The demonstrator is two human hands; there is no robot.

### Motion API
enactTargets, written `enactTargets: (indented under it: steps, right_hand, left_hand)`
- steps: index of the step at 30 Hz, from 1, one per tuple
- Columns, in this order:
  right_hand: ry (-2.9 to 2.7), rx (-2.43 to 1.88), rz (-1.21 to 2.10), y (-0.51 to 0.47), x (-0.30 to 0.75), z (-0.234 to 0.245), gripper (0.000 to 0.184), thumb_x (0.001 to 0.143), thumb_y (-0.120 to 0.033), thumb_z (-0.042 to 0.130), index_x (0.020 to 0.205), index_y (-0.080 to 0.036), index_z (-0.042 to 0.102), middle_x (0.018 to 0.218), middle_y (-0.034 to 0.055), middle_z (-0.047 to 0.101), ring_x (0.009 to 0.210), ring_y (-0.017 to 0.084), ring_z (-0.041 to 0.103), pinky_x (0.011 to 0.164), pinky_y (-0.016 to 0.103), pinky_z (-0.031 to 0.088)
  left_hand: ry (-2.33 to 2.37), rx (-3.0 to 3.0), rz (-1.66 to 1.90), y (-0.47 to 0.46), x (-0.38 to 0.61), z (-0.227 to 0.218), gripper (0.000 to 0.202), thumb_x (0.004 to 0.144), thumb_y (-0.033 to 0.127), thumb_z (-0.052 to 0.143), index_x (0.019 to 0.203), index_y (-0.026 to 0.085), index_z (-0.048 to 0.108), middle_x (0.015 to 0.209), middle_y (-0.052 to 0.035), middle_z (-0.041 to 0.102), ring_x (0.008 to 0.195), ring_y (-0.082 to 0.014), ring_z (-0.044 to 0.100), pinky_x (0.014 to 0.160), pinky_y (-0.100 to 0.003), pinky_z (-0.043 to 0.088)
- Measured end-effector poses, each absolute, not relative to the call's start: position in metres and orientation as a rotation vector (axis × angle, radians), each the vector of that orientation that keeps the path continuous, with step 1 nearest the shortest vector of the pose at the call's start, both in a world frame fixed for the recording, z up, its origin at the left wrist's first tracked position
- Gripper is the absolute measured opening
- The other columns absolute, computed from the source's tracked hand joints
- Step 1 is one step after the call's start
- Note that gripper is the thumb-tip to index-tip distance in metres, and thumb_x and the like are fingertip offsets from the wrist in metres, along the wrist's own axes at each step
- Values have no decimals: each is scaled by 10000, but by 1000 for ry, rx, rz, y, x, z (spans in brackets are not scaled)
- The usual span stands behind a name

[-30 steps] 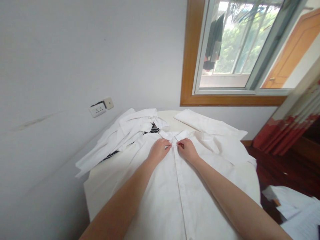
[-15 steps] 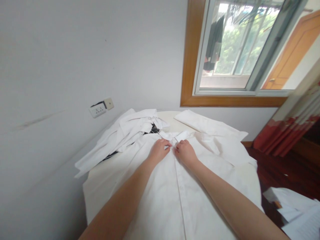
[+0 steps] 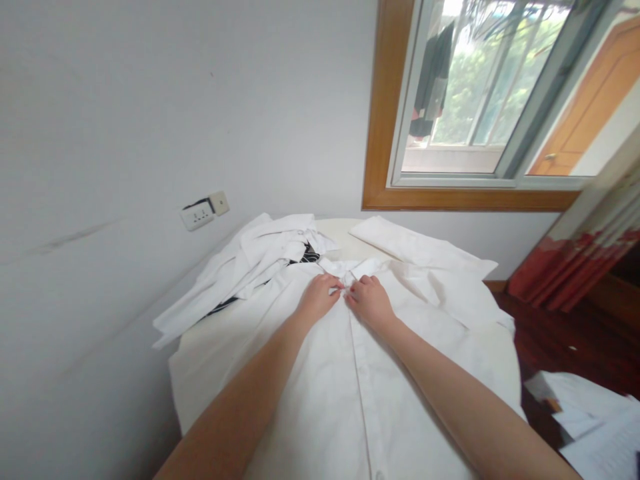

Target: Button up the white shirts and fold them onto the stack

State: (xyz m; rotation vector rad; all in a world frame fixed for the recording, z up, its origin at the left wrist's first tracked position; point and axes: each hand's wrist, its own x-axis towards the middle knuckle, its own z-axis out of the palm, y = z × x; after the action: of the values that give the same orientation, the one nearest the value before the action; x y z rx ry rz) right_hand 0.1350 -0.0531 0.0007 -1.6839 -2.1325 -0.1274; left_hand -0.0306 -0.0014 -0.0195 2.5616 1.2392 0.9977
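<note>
In the head view, a white button-front shirt of thin woven cloth [image 3: 330, 380] is laid out on a round cream-coloured tabletop [image 3: 337, 230], its collar end turned toward the wall and its long front placket run down the middle between the two forearms. Near the collar, the placket edge is pinched between the thumb and forefinger of the bare left hand [image 3: 320, 293]. Just beside it, the cloth on the other side of the placket is touched by the curled fingers of the bare right hand [image 3: 370, 300]; whether anything is gripped beneath them cannot be told. The two hands are held close together, backs upward.

At the left rear, a crumpled heap of white garments [image 3: 260, 257] is draped over the table's edge, with black-and-white striped fabric [image 3: 309, 255] exposed under it. At the right rear, a flat folded length of white cloth [image 3: 400, 240] is seen; whether it is joined to the shirt cannot be made out. A white wall socket [image 3: 199, 217] is set above the heap.
</note>
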Motion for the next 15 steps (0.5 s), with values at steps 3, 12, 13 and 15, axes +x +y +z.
enactTargets:
  steps: [3, 12, 13, 15]
  right_hand:
    - [-2125, -1739, -124, -54, 131, 2, 173, 835, -281, 564, 894, -167, 681, 905, 82, 607, 915, 206, 495, 782, 273, 369]
    - [-2176, -1739, -167, -51, 131, 3, 177, 850, -171, 495, 864, -159, 672, 922, 91, 616, 926, 202, 500, 786, 271, 377]
    - [-2159, -1734, -161, -50, 132, 2, 172, 843, -170, 502, 855, -159, 673, 916, 90, 619, 923, 201, 504, 781, 268, 378]
    - [-2107, -1721, -108, -48, 135, -1, 149, 825, -179, 529, 831, -160, 677, 887, 81, 624, 903, 191, 516, 775, 259, 380]
  left_hand:
    - [1241, 2554, 1017, -2, -31, -19, 165, 760, 125, 591, 865, 206, 689, 916, -25, 680, 917, -179, 587, 884, -319, 430]
    - [1262, 2569, 994, -5, -29, -17, 180, 759, 128, 579, 880, 210, 683, 916, -29, 667, 928, -188, 572, 888, -335, 427]
    - [1271, 2568, 987, -5, -29, -17, 180, 759, 128, 577, 880, 211, 682, 917, -29, 666, 930, -190, 571, 889, -337, 428]
    - [1287, 2562, 975, -6, -29, -16, 181, 757, 127, 577, 880, 213, 679, 923, -30, 664, 936, -191, 572, 894, -341, 429]
